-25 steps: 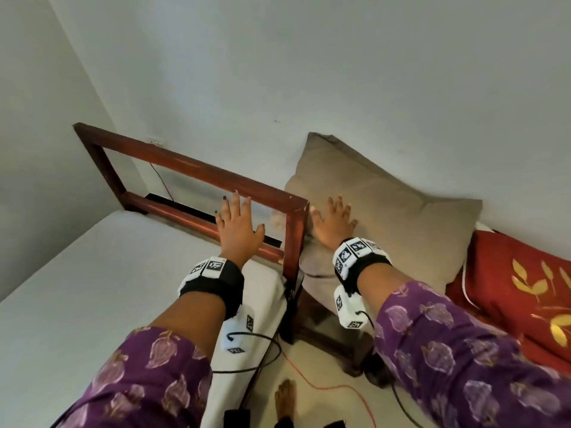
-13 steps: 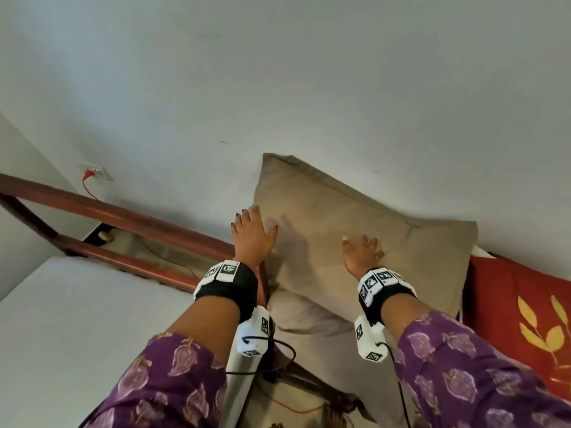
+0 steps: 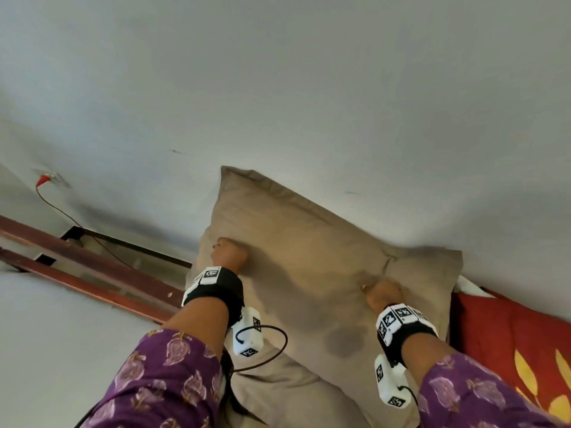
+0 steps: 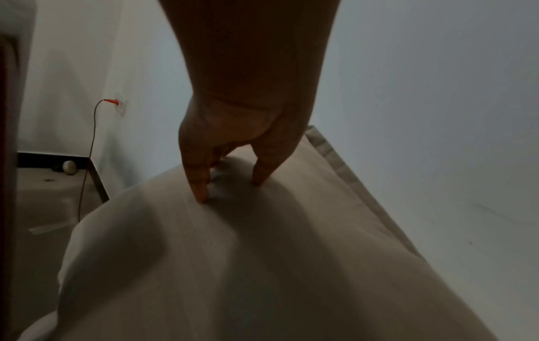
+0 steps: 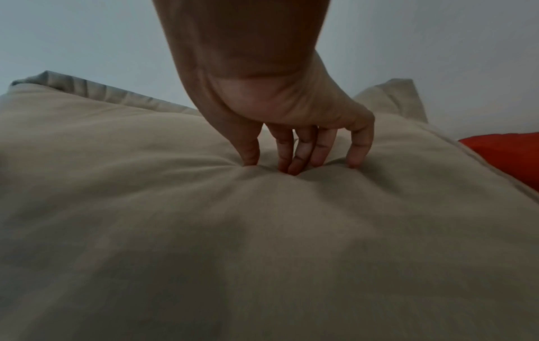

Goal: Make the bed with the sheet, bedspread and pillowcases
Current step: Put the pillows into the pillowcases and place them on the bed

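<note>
A beige pillow leans against the white wall, right of the bed's head end. My left hand is at its upper left part, and its curled fingers and thumb dig into the fabric and pinch a fold. Near the pillow's right side, my right hand has its fingertips bunched into the cover, which puckers around them. A second beige pillow lies under the first one. The white mattress is at the lower left.
The wooden headboard rails run along the left, between the mattress and the wall. A red cloth with yellow leaves lies at the right, against the pillow. An orange cable hangs from a wall socket.
My left hand has left the headboard rail and come onto the pillow. Both hands lay flat on it half a second ago; now their fingers are curled into the fabric.
</note>
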